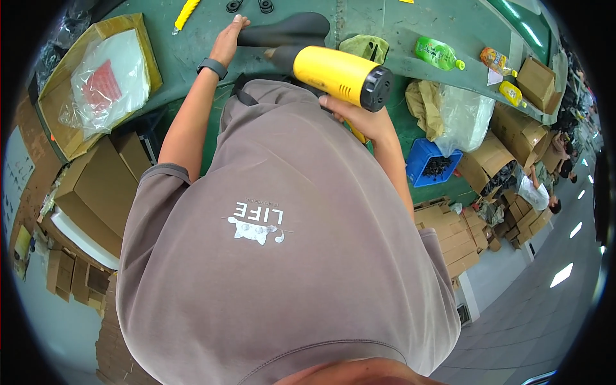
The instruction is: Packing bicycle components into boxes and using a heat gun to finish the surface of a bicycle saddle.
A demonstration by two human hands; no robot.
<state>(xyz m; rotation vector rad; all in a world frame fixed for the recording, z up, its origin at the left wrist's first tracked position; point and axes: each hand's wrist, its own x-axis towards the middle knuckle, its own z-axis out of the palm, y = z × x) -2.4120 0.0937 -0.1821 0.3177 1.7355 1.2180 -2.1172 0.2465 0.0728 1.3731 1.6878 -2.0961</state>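
Note:
My left hand [227, 42], a dark band on its wrist, is closed on the narrow end of a smooth black bicycle saddle [292, 29]. The saddle's wider end points right, above the green table. In my right hand [360, 119] is a yellow heat gun [330, 69] with a black rear cap, gripped by its handle, which is mostly hidden. Its metal nozzle points left, just on my side of the saddle. I cannot tell whether nozzle and saddle touch.
On the green table [410, 80] lie a yellow cutter knife [187, 14], small black parts [265, 6], an olive cloth [362, 46] and a green bottle [439, 54]. A plastic-lined carton [151, 54] stands left. A blue crate [417, 160] of black parts sits low right, near cartons.

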